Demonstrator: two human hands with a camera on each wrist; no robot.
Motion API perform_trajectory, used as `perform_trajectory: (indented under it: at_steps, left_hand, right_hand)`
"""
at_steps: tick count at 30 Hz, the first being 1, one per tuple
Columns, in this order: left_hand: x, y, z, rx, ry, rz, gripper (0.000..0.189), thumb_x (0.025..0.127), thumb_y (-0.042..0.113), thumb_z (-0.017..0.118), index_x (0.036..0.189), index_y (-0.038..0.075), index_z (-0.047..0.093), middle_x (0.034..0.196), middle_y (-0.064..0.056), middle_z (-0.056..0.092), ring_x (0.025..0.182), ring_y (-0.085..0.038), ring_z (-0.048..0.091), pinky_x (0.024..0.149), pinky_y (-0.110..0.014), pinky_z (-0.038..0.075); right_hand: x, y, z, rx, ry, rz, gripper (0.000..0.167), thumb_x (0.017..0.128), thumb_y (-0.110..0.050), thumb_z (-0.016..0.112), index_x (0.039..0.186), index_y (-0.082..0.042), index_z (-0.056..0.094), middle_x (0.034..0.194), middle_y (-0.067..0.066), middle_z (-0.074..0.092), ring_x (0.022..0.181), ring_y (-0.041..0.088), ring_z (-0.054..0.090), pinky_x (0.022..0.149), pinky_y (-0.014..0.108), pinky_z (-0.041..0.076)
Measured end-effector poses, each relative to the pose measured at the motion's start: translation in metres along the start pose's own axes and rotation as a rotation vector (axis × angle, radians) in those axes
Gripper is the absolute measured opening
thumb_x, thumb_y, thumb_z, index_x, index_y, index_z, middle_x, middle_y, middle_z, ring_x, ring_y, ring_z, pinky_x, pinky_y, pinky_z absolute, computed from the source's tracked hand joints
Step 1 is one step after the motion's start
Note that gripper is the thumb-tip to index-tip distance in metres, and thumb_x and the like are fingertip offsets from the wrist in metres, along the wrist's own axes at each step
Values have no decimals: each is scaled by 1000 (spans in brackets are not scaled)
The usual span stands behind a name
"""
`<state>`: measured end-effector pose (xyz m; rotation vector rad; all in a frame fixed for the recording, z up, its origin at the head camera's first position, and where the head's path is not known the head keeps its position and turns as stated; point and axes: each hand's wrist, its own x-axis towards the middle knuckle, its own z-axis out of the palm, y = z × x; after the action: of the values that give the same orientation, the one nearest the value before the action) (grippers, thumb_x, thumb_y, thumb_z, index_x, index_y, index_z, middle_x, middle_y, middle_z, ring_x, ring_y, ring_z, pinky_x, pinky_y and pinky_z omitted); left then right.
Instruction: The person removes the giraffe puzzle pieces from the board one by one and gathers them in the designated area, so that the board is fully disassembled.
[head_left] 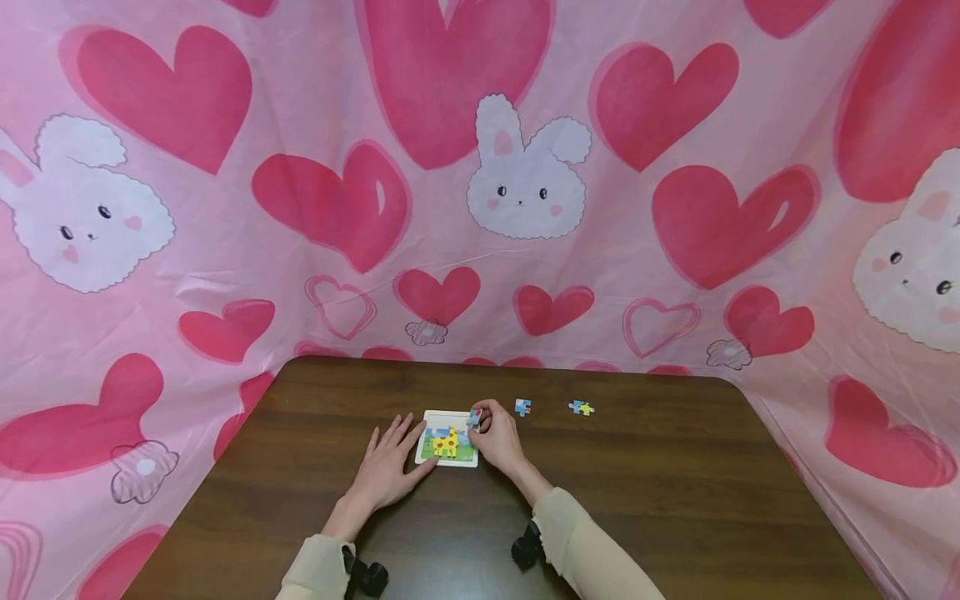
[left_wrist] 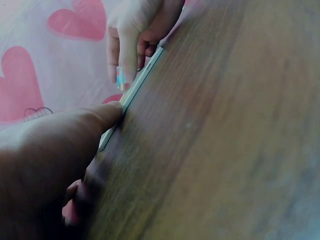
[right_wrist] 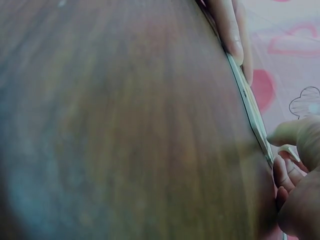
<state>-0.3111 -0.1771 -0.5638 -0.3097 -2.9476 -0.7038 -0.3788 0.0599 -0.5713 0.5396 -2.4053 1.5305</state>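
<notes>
A small white-framed jigsaw tray (head_left: 448, 419) lies flat on the table, its picture a yellow giraffe on green and blue. The upper part of the tray shows white, without pieces. My left hand (head_left: 385, 468) rests at its left side, fingers spread and thumb touching the bottom edge; the left wrist view shows the thumb (left_wrist: 107, 114) on the tray's rim (left_wrist: 152, 60). Between thumb and fingers, my right hand (head_left: 500, 440) pinches a blue and red puzzle piece (head_left: 476, 417) over the tray's upper right corner. The piece's lower end is partly hidden by the fingers.
Two loose puzzle pieces lie right of the tray: a blue and white one (head_left: 522, 407) and, farther right, a blue and yellow one (head_left: 582, 407). The brown wooden table (head_left: 660, 500) ends at a pink curtain (head_left: 517, 258) with hearts and rabbits.
</notes>
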Motion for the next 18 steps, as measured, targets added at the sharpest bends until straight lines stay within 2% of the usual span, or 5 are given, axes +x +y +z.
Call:
perform_trajectory:
  at_steps: [9, 13, 18]
  left_hand:
    - [0, 0, 0, -4, 0, 3, 80, 102, 58, 69, 165, 12, 51, 174, -22, 43, 167, -45, 33, 134, -76, 17]
    - [0, 1, -1, -8, -2, 4, 80, 102, 58, 70, 165, 11, 51, 174, -22, 43, 167, -45, 33, 134, -76, 17]
    - [0, 0, 1, -14, -5, 4, 81, 102, 58, 69, 165, 12, 51, 175, -22, 42, 168, -45, 32, 134, -75, 16]
  right_hand:
    - [4, -12, -12, 151, -42, 135, 41, 85, 12, 77, 125, 6, 68, 99, 22, 70, 77, 7, 60, 72, 18, 50]
    - [5, -11, -25, 215, -38, 171, 42, 88, 14, 78, 127, 6, 67, 104, 25, 73, 77, 3, 59, 72, 15, 50]
    - [6, -6, -49, 259, -45, 194, 43, 89, 16, 75, 130, 7, 65, 107, 31, 73, 79, 6, 58, 74, 16, 50]
